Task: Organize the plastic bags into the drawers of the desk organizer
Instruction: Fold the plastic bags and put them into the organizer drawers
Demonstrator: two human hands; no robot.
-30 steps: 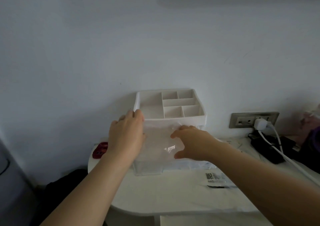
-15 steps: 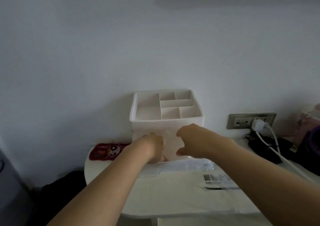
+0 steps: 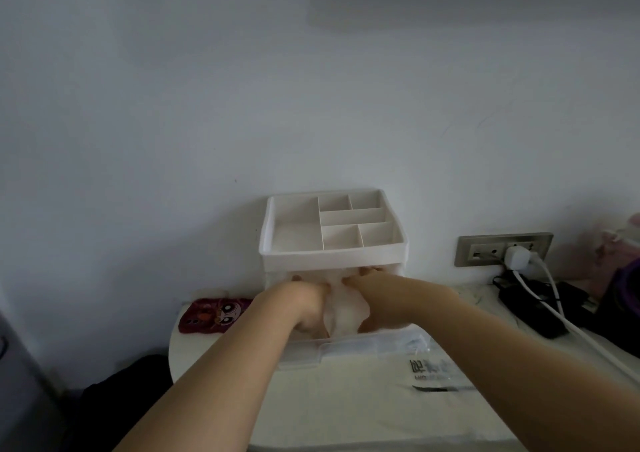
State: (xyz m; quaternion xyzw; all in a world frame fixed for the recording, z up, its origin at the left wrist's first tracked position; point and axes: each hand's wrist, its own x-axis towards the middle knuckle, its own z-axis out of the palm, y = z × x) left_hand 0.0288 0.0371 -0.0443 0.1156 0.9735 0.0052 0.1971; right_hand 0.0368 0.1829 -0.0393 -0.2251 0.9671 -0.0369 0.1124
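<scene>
The white desk organizer (image 3: 332,257) stands against the wall, with an open-top divided tray. Its clear drawer (image 3: 349,347) is pulled out toward me. My left hand (image 3: 304,304) and my right hand (image 3: 388,297) are both inside the drawer, side by side, with their fingertips near its back. They hold a crumpled clear plastic bag (image 3: 343,311), which bulges up between them. The bag's lower part is hidden by the hands and the drawer front. Another plastic bag (image 3: 431,370) with dark print lies flat on the table, just right of the drawer front.
A red cartoon-faced case (image 3: 216,314) lies left of the organizer. To the right are a wall socket (image 3: 485,250) with a white plug (image 3: 517,257), its cable and black devices (image 3: 540,313). The table's left edge (image 3: 173,354) curves close by.
Both hands have moved down and forward with the bag, from in front of the organizer into the open drawer. The red case, hidden by my left arm before, now shows.
</scene>
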